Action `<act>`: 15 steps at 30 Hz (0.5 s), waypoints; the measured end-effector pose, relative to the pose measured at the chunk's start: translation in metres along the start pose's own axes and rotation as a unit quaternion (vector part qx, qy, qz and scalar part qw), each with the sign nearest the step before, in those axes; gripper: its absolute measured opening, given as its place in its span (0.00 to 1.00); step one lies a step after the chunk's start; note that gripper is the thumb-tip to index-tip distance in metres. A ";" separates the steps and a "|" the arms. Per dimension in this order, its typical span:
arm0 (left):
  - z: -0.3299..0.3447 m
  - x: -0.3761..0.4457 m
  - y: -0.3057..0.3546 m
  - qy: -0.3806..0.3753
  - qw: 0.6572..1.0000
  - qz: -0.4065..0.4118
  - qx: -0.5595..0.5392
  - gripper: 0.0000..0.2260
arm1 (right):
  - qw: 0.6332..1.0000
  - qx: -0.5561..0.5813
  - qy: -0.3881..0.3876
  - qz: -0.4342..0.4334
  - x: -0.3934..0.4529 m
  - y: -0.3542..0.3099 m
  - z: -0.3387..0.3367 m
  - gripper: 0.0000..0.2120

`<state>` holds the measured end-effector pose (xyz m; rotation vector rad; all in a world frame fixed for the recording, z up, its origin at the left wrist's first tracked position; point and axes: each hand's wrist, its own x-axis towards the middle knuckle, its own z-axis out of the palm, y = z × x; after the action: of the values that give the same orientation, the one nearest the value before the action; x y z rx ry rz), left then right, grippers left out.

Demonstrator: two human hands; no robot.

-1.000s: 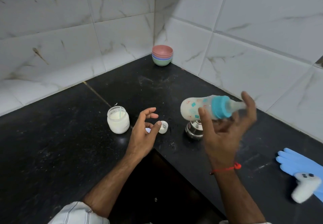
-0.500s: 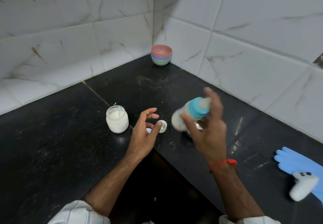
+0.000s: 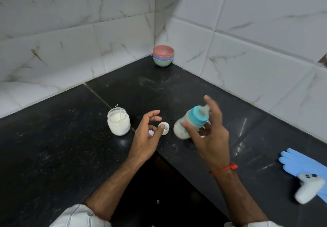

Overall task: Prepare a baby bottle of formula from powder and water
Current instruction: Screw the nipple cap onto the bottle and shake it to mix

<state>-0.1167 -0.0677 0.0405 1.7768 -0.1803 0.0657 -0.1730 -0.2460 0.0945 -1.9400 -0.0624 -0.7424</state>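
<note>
Your right hand gripped the bottle, teat tilted toward 1 o'clock; your left hand hovered loosely curled at 9 o'clock.

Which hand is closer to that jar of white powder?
Left. The left hand hovers just right of the jar, not touching it. The right hand is farther right, holding the baby bottle.

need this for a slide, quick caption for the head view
Right hand holds the teal-capped baby bottle tilted above the black counter; left hand open beside the powder jar.
</note>
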 end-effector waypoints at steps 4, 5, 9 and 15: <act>-0.002 0.001 -0.002 0.006 1.000 -0.004 0.001 0.19 | 0.991 0.055 0.091 -0.083 0.000 -0.004 0.003 0.38; -0.002 0.000 -0.003 0.007 1.000 -0.002 0.001 0.19 | 0.996 0.032 0.049 -0.074 0.004 0.001 0.004 0.38; -0.002 0.002 -0.005 0.008 1.000 -0.002 0.003 0.18 | 0.984 -0.081 -0.158 0.006 0.009 0.022 0.010 0.39; -0.010 0.008 -0.010 0.021 1.000 -0.001 -0.003 0.18 | 0.985 0.107 0.101 -0.090 0.014 -0.005 0.016 0.42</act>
<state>-0.1072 -0.0566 0.0341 1.7689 -0.1490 0.1015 -0.1563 -0.2338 0.1011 -1.6616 -0.1891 -1.0072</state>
